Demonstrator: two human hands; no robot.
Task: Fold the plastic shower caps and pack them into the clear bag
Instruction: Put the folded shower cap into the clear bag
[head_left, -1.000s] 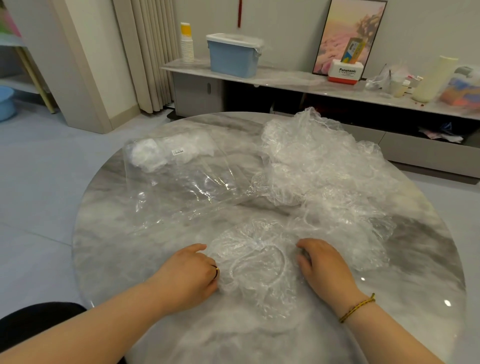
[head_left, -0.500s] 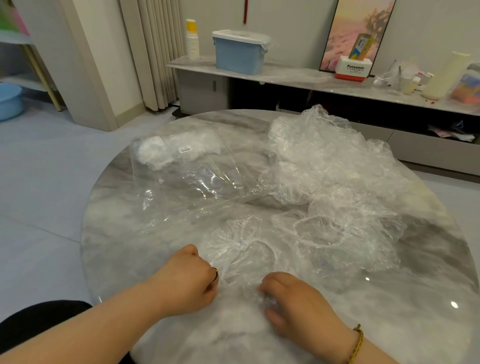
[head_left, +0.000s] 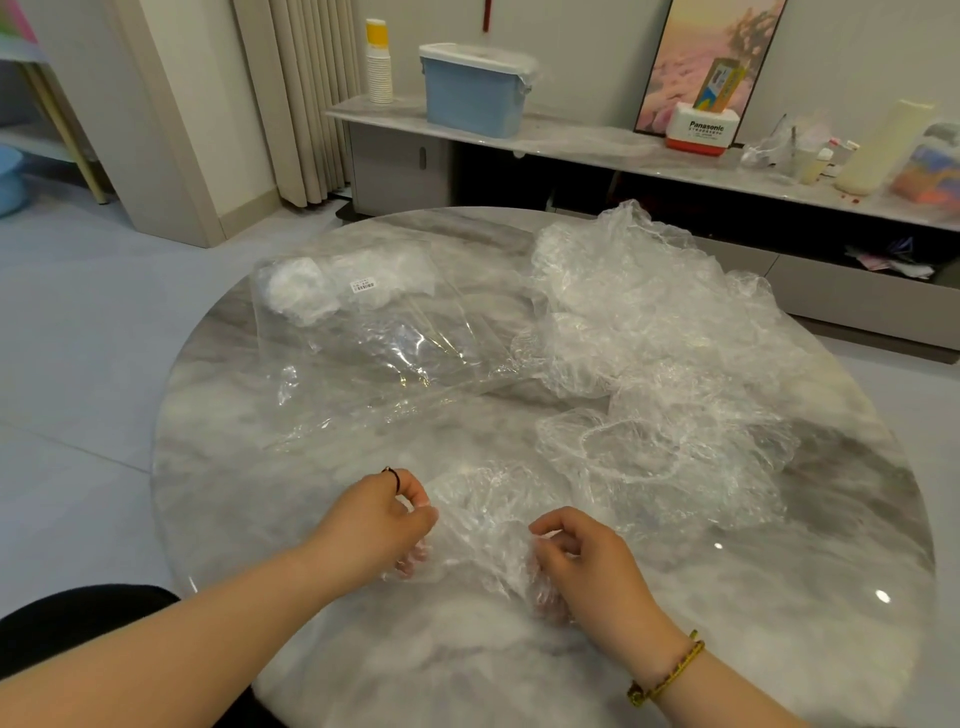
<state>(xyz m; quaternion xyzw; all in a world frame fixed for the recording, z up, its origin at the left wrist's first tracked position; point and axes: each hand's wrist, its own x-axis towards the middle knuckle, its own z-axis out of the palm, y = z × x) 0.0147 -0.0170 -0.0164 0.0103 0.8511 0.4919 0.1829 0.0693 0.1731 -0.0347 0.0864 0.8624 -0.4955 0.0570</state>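
A crumpled clear shower cap (head_left: 480, 525) lies near the front of the round marble table (head_left: 779, 623), bunched between my two hands. My left hand (head_left: 379, 525) pinches its left edge with curled fingers. My right hand (head_left: 582, 561) grips its right side, with the fingers partly under the plastic. A loose heap of shower caps (head_left: 649, 343) fills the table's right half, one of them spread open with its elastic ring showing (head_left: 628, 447). The clear bag (head_left: 363, 332) lies flat at the left, with folded white caps (head_left: 306, 286) and a barcode label at its far end.
Behind the table runs a low marble sideboard (head_left: 571, 140) carrying a blue lidded bin (head_left: 475, 88), a stack of paper cups (head_left: 379, 62), a Panasonic box (head_left: 701, 130) and a framed picture. A curtain hangs at the back left. The floor is grey tile.
My right hand moved left and toward me, gathering the cap's right side inward. The cap went from spread flat to bunched between both hands. My left hand lifted slightly, still pinching the edge.
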